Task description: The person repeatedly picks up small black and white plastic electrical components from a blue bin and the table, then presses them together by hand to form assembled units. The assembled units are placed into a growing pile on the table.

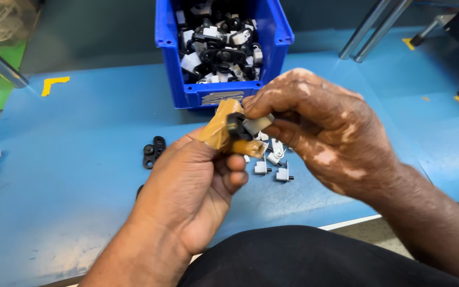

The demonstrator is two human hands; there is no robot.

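Black links (153, 151): loose on the blue bench (81, 133), far left
Left hand (197, 191): grip pinching brown tape strip (220, 126), steadying it
Right hand (314, 127): grip pressed on black-and-white clip (245, 126), seating it against the tape
Blue bin (187, 95): more clips, just behind

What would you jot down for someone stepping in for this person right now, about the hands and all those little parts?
Left hand: shut on a small black part and the tan tape-like wrap around it.
Right hand: fingertips pinching a small grey-white piece at that black part.
Blue bin behind the hands: heaped with black and white parts.
On the blue table: a few white clips under the hands, a black linked piece to their left.
Done: cannot tell how many are finished.
Left: the bin remains well filled.
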